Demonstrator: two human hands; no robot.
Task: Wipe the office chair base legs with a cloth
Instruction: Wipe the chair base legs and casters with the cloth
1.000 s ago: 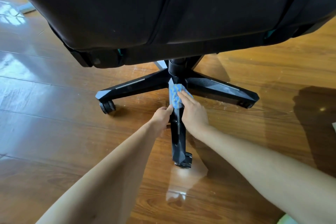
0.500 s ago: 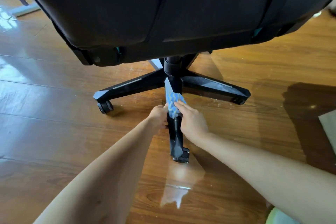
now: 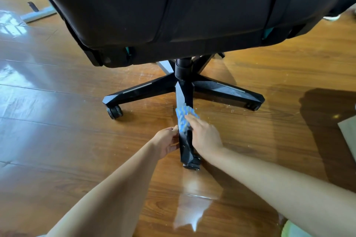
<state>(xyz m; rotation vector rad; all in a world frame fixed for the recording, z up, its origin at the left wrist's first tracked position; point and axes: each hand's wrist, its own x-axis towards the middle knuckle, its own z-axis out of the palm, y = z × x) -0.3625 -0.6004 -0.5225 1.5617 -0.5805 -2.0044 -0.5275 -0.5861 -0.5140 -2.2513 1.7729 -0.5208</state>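
Right hand point(image 3: 204, 136), fingers nearly straight, on ridged blue cloth point(image 3: 184, 118) over angular black leg point(image 3: 185, 93)

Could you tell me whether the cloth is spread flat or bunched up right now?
Bunched: the cloth sits crumpled over the near leg under the right hand.
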